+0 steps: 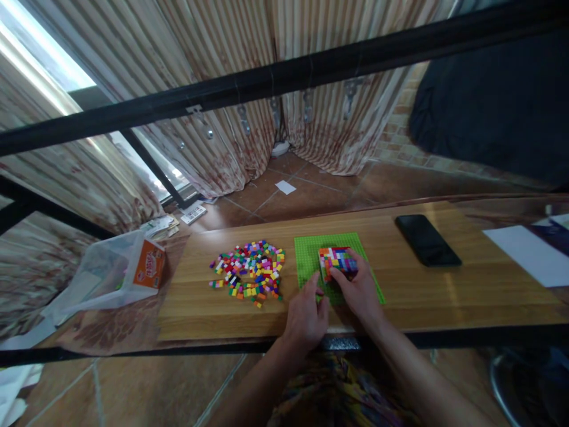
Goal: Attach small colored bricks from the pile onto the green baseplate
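Observation:
A block built of many coloured toy bricks (336,261) sits over the green studded baseplate (306,252). My right hand (361,290) is closed around the block's right and near sides, with the thumb along its front edge. Whether the block is fixed to the plate or just above it, I cannot tell. My left hand (306,311) is at the plate's near left corner, fingers curled together, just short of the block. A bit of green shows between its fingers; it may be a brick or the plate behind. To the left lies a loose pile of small coloured bricks (255,267).
A black phone (427,240) lies on the wooden board (466,296) to the right, with white paper (528,252) beyond it. At the left stands a clear plastic box (111,270) with an orange label. A dark metal bar (267,80) crosses ahead, before curtains.

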A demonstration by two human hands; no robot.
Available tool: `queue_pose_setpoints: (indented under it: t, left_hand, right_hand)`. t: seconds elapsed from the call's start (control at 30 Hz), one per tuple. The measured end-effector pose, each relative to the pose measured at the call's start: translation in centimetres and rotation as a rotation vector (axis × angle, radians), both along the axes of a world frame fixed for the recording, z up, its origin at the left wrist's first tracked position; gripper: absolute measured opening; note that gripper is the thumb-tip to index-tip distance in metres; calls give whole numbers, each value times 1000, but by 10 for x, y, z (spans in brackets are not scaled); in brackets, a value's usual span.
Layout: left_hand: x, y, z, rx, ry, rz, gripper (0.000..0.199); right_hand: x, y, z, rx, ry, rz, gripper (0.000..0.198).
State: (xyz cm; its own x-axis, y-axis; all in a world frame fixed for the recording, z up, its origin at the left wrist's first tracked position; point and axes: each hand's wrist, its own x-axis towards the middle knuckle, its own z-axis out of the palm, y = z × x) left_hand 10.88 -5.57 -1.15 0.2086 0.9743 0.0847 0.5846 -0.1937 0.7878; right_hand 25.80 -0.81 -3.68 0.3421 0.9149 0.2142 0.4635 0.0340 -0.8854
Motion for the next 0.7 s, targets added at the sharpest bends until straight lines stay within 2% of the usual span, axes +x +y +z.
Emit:
queue_pose_setpoints:
  t: [0.1, 0.2, 0.27, 0.37, 0.5, 0.7]
  left_hand:
    - [-25, -10, 1, -3, -42, 89, 44]
    - [-55, -19, 6, -6, -21, 234, 31]
    - [-74, -24, 9, 0, 10, 310, 26]
    - [-94, -28, 13, 41, 86, 371, 19]
    - [-101, -28, 14, 77, 194, 382, 18]
    - [-85, -20, 5, 147, 343, 223, 22]
  right_hand:
    - [7, -2, 3, 0, 157, -32, 58]
    - [23, -6, 7, 40, 273, -80, 51]
    - [39, -8, 7, 39, 235, -108, 46]
    - [64, -10, 1, -8, 25, -141, 40]
    - [83, -12, -7, 11, -204, -140, 33]
    - [80, -14, -8, 52, -228, -96, 25]
